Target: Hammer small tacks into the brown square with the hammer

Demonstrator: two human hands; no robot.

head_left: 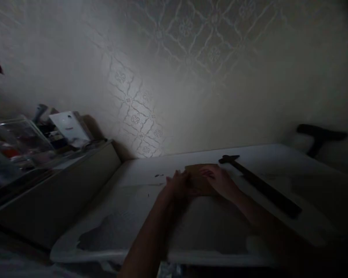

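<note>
A brown rectangular board [198,167] lies on the white table [127,231], under and between my hands. My left hand [178,185] rests at the board's left edge with its fingers bent; what it grips, if anything, is too dark to tell. My right hand [216,178] is over the board's right part, fingers curled together, and anything between them is too small to make out. Just right of the board lies a hammer [259,183], its head toward the wall. Several small dark pieces [159,175] are on the table left of my left hand.
A cabinet [60,193] stands on the left, with a white box [69,125] and a clear container [24,135] on top. The patterned wall [188,96] rises behind the table. A dark T-shaped object [320,135] is at the right.
</note>
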